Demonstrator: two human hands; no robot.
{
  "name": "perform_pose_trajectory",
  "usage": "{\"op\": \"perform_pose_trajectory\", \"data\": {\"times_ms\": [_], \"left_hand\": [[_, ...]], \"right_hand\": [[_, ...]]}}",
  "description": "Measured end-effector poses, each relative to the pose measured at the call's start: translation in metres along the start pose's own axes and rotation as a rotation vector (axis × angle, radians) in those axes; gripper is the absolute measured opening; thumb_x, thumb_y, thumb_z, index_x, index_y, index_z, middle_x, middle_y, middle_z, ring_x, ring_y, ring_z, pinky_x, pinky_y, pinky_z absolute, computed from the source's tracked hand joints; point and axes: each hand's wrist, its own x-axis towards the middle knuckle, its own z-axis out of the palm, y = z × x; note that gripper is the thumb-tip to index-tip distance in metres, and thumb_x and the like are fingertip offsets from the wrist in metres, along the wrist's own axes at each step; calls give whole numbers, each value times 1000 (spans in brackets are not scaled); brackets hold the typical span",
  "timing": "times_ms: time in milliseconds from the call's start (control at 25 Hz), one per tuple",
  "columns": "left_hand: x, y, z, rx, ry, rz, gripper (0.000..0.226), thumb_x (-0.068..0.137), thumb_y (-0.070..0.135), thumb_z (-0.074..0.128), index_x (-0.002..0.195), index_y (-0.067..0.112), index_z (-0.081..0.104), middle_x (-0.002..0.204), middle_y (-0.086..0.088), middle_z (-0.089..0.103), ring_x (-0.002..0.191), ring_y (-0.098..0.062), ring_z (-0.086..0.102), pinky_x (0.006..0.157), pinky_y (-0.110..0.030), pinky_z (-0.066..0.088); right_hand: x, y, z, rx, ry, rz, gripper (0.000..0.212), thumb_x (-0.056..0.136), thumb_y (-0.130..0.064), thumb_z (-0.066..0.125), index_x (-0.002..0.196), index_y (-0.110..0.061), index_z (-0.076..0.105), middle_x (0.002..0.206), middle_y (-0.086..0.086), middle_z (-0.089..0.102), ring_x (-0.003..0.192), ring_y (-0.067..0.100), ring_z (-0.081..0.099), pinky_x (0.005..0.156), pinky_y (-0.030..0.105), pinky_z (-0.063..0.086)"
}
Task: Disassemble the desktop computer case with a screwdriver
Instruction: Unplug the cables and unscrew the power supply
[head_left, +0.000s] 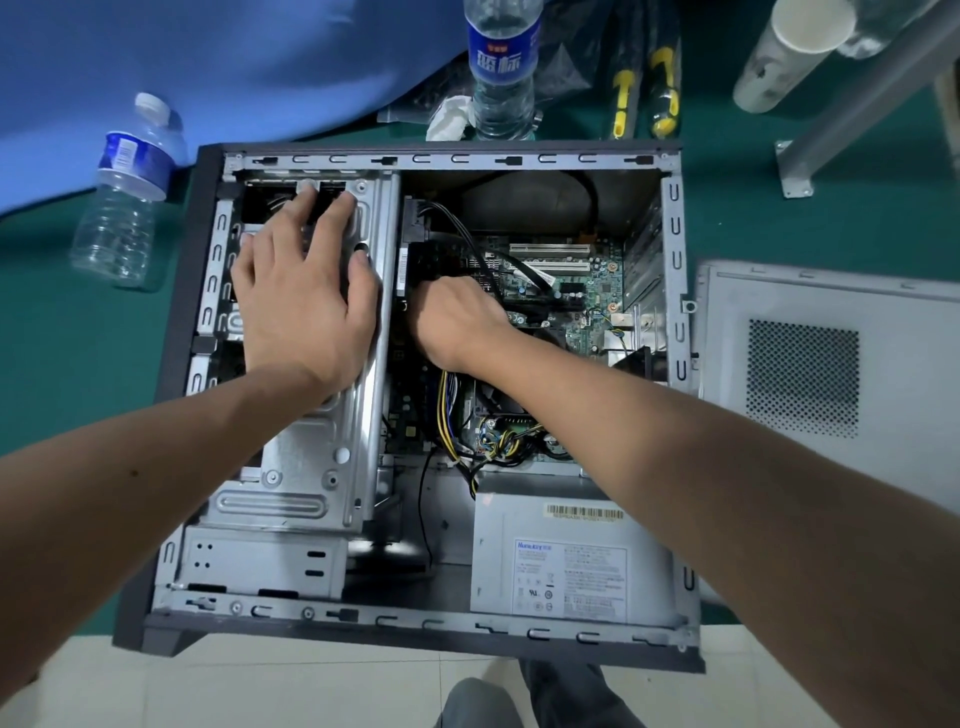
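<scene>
Open desktop computer case of stamped grey sheet metal with a dark front bezel, lying on its side on a green matte surface, side cover off. Perforated, ribbed drive cage of bright steel on the left half; green motherboard with white slots and black cables on the right; boxy grey power supply with a printed label near the bottom edge. Yellow and black wire bundle running below the board.

Left hand flat on the top of the drive cage, fingers spread and straight, pressing on the metal. Right hand down inside the case just right of the cage, over the motherboard, fingers curled under and hidden; cannot tell whether grasping anything.

Removed side panel, smooth grey with a round-hole vent grid, flat just right of the case. Clear ribbed plastic bottle lying on its side to the left, another bottle with a blue label beyond the top edge. Yellow-and-black tool handles beyond the case, well apart from both hands.
</scene>
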Motion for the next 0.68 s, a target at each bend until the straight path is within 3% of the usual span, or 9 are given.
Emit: {"op": "perform_pose_trajectory", "data": {"times_ms": [120, 280, 440, 600, 680], "left_hand": [[0, 0, 0, -1, 0, 2, 50, 99, 38, 33, 148, 27, 37, 156, -7, 30, 139, -27, 30, 115, -52, 21], [0, 0, 1, 4, -1, 2, 51, 99, 38, 33, 149, 28, 36, 156, -7, 30, 139, -26, 29, 115, -52, 21], [1, -1, 0, -6, 2, 5, 50, 100, 37, 33, 149, 27, 37, 156, -7, 30, 139, -26, 29, 115, -52, 21], [0, -1, 0, -8, 2, 7, 50, 100, 38, 33, 148, 27, 37, 156, -7, 30, 139, -26, 29, 115, -52, 21], [1, -1, 1, -6, 1, 9, 50, 99, 38, 33, 148, 27, 37, 155, -7, 31, 139, -26, 29, 115, -52, 22]], "right_hand": [[0, 0, 1, 81, -3, 27, 12, 83, 0, 51, 80, -12, 51, 84, 12, 55, 89, 35, 61, 63, 32, 39], [4, 4, 3, 111, 12, -16, 18, 86, 0, 47, 95, -3, 62, 100, 18, 66, 92, 36, 63, 66, 32, 44], [4, 3, 4, -29, 9, -130, 20, 85, -2, 49, 99, -1, 64, 100, 17, 66, 90, 36, 63, 65, 30, 40], [2, -1, 6, 10, 29, 41, 19, 85, -8, 55, 101, -5, 65, 103, 15, 67, 97, 35, 63, 66, 30, 39], [1, -2, 6, -64, 35, -4, 18, 86, -7, 53, 99, -7, 65, 102, 13, 67, 96, 34, 64, 65, 30, 40]]}}
